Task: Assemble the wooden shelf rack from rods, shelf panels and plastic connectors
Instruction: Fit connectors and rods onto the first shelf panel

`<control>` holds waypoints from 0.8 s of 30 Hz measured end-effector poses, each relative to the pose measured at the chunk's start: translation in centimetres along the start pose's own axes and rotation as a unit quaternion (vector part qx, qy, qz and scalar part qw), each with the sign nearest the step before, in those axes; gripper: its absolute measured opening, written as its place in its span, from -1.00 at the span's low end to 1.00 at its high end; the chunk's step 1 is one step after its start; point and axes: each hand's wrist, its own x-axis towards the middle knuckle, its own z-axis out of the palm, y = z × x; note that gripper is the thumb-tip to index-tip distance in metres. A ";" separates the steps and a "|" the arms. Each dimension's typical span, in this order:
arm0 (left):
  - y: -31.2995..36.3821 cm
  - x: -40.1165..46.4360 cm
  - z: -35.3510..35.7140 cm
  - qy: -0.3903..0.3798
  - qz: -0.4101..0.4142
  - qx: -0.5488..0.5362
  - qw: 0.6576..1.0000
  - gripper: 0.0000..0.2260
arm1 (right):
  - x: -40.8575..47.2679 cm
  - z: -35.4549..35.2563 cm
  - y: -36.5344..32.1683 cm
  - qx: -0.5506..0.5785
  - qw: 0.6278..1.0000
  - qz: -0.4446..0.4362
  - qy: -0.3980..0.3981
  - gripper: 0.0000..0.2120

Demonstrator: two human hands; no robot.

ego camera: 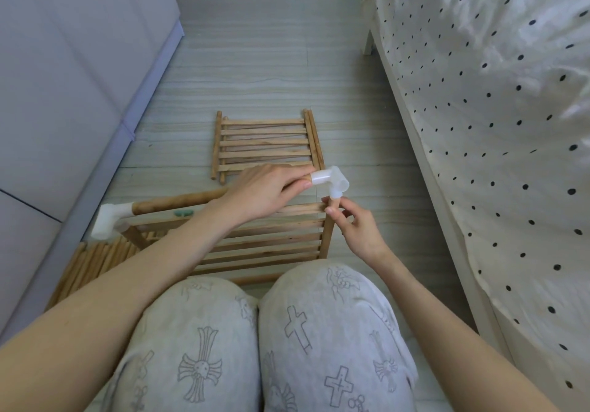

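Note:
A wooden rod (178,202) runs across the top of a slatted shelf panel (261,245) standing in front of my knees. My left hand (265,192) grips the rod's right end, where a white plastic connector (333,180) sits. My right hand (354,226) pinches the top of the panel's right side rod (329,239), just under the connector's downward socket. Another white connector (110,221) caps the rod's left end.
A second slatted shelf panel (266,145) lies flat on the pale floor (265,60) ahead. A bundle of loose rods (92,264) lies at my lower left by a grey cabinet (64,92). A bed with a dotted sheet (495,124) fills the right side.

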 end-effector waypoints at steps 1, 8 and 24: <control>-0.1 -0.1 0.0 0.000 -0.001 0.001 1.000 -0.67 | 0.0 0.1 0.0 0.002 1.000 -0.002 -0.001 -0.90; -0.2 -0.4 -0.6 -0.022 -0.032 -0.007 0.999 -0.70 | 0.3 0.9 0.0 0.008 1.000 -0.007 -0.009 -0.90; 3.2 2.9 -1.0 -0.091 -0.165 -0.104 0.977 -0.50 | 0.6 2.1 0.4 0.022 1.000 0.009 0.014 -0.85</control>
